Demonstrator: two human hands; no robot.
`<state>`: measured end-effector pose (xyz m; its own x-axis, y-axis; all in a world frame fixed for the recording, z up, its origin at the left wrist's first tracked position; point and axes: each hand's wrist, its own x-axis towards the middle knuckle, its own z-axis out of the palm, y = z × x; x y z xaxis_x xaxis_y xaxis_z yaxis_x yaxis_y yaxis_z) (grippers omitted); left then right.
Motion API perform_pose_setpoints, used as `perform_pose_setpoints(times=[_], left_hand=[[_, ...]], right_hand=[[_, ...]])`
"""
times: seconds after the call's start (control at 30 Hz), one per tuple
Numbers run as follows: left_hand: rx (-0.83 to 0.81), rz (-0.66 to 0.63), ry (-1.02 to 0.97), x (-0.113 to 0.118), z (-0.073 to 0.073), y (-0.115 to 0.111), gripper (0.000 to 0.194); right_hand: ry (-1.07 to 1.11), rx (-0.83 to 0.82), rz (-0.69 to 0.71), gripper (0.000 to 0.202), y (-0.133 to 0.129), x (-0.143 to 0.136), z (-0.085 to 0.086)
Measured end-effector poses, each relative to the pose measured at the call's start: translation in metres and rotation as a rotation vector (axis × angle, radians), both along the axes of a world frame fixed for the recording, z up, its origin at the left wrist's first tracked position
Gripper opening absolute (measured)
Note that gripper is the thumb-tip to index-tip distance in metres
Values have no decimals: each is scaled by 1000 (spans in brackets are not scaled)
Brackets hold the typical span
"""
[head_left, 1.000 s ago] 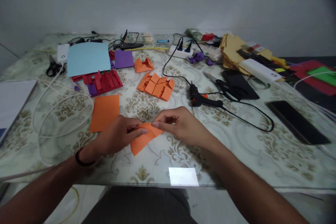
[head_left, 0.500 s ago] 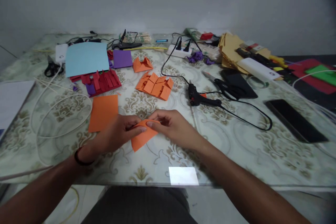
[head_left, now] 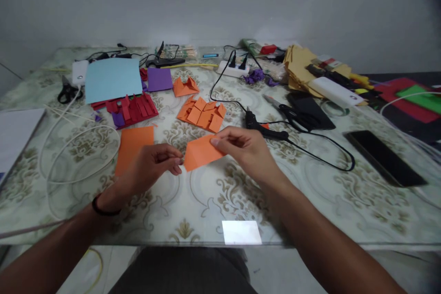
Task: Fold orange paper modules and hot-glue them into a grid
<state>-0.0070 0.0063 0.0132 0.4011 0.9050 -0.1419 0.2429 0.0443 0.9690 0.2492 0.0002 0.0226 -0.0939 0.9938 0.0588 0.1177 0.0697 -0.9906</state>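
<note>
Near the left edge of the bench (head_left: 206, 209) lie small scissors (head_left: 70, 94), then a blue sheet (head_left: 113, 78) and, just in front of it, red folded work (head_left: 139, 108). A flat orange sheet (head_left: 132, 147) rests partly behind the left hand (head_left: 146, 167). That hand's grip is narrow, thumb and fingers slightly parted beside the left end of the orange paper (head_left: 201, 154); whether they touch it I cannot tell. The paper is between the hands, over the front half of the bench, tilted, its right end pinched in the grip of the right hand (head_left: 248, 149). Behind it sit a small folded piece (head_left: 186, 87) and a larger orange assembly (head_left: 201, 114). The glue gun (head_left: 265, 129) lies just beyond the right hand, with big scissors (head_left: 298, 117) behind it and a phone (head_left: 384, 157) towards the right edge. As I judge it, those two orange shapes are folded already, the held paper is only partly worked, with a faint slanting line but no finished shape, and the flat sheet appears unfolded
</note>
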Motion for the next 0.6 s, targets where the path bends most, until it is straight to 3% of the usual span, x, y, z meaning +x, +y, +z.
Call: perform_pose_setpoints(times=[0.07, 0.17, 0.33, 0.6], left_hand=[[1, 10, 23, -1, 3, 2, 18], [52, 62, 2, 0, 5, 4, 24], [-15, -65, 41, 4, 0, -3, 27], [-184, -126, -31, 6, 1, -7, 22]], right_hand=[[1, 14, -35, 27, 3, 5, 3], [-31, -10, 48, 29, 3, 3, 3], [-82, -43, 171, 30, -6, -13, -4], [-128, -18, 99, 30, -6, -7, -2]])
